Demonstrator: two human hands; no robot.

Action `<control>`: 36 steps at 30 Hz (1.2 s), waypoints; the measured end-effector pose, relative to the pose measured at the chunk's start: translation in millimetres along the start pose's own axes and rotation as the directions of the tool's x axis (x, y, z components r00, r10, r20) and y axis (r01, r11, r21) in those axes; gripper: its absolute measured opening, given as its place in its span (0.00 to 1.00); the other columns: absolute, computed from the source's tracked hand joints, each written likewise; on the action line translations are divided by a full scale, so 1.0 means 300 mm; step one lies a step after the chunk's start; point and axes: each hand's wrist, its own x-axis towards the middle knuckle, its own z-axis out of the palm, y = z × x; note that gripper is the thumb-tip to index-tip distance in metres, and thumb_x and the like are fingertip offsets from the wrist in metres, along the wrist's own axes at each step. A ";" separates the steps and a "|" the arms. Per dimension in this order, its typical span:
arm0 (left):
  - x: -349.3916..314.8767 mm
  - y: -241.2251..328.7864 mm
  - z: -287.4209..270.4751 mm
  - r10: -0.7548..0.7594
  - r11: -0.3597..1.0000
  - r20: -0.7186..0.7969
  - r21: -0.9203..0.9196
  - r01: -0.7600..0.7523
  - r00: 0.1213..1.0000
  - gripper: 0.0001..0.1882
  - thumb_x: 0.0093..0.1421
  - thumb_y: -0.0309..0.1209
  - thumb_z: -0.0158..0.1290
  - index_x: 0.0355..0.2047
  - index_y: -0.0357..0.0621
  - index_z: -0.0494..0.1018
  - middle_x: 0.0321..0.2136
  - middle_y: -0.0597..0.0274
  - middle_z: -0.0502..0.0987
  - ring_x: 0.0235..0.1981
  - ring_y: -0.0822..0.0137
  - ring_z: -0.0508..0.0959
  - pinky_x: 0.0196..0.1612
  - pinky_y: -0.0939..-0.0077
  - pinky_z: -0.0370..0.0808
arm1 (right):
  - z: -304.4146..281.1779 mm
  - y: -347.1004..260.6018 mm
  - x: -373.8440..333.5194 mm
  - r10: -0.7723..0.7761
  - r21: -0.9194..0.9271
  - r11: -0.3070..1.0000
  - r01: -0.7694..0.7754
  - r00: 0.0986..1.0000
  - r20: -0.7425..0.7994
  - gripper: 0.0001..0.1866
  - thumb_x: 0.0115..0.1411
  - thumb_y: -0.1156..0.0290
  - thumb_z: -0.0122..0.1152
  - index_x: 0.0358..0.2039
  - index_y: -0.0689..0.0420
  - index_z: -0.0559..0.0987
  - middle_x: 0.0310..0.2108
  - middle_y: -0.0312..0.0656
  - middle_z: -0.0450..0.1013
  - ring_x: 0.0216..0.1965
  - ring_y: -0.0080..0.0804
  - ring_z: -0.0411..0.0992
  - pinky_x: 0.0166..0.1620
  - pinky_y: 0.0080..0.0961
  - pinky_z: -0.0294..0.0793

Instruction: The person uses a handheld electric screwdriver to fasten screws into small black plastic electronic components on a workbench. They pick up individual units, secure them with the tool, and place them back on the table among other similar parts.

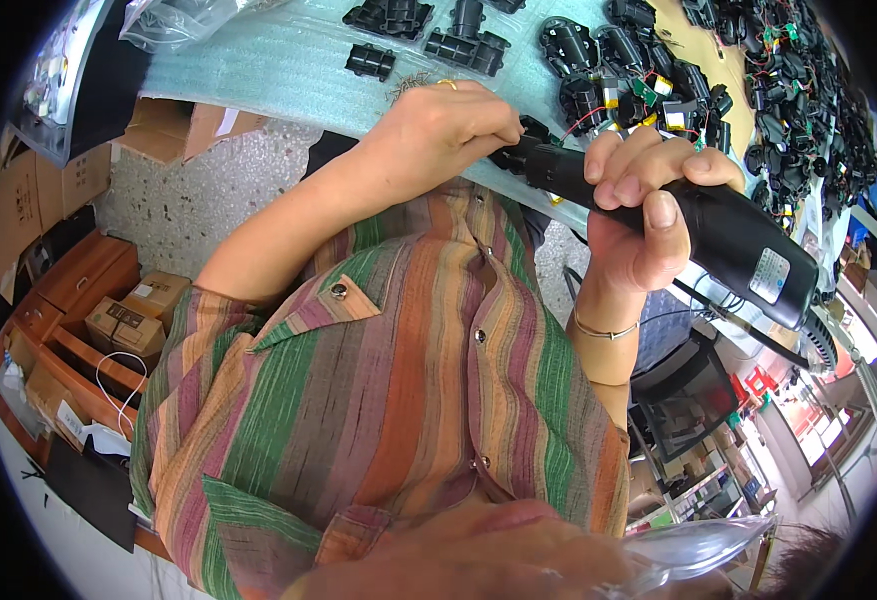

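Intently, in the head camera's view, a person in a striped shirt works at the edge of a pale green bench mat, a corded black power tool lying slantwise from the centre toward the right of the frame. The right hand wraps its fingers and thumb firmly around the tool's barrel. Top centre, the left hand bunches its fingers at the tool's narrow end, beside a small black part that is mostly hidden; whether they grip it or merely steady it, I cannot tell.

Just above the left hand lies a scatter of thin brownish bits, possibly screws. Black housings lie at the top centre, no wiring visible on them. Upper right, wired black units gather near the hands, with a larger heap beyond.

By the look of it, one piece is mid-work, its result out of sight; many others lie around it, though which are finished cannot be judged.
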 end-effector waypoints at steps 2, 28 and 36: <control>0.002 0.004 0.000 -0.027 1.000 -0.001 0.011 0.027 1.000 0.04 0.51 0.21 0.60 0.27 0.41 0.76 0.31 0.63 0.81 0.36 0.64 0.81 0.39 0.72 0.77 | 0.001 0.004 0.000 0.004 -0.011 1.000 -0.004 1.000 -0.002 0.20 0.55 0.75 0.62 0.44 0.54 0.62 0.20 0.42 0.69 0.20 0.32 0.67 0.28 0.34 0.72; 0.012 0.025 -0.016 -0.240 0.971 0.030 0.010 0.239 0.970 0.04 0.51 0.25 0.61 0.27 0.41 0.77 0.26 0.61 0.81 0.30 0.61 0.81 0.33 0.73 0.77 | 0.016 0.013 -0.044 -0.022 -0.019 1.000 0.021 0.999 -0.042 0.16 0.56 0.78 0.56 0.42 0.52 0.63 0.21 0.38 0.66 0.21 0.28 0.65 0.26 0.32 0.69; 0.011 0.019 -0.013 -0.241 0.970 0.014 -0.036 0.242 0.970 0.04 0.51 0.25 0.61 0.27 0.41 0.77 0.25 0.61 0.80 0.30 0.62 0.81 0.33 0.73 0.76 | 0.031 0.008 -0.031 -0.009 -0.016 1.000 0.009 1.000 -0.015 0.17 0.56 0.78 0.57 0.44 0.52 0.63 0.22 0.41 0.67 0.21 0.31 0.65 0.27 0.33 0.68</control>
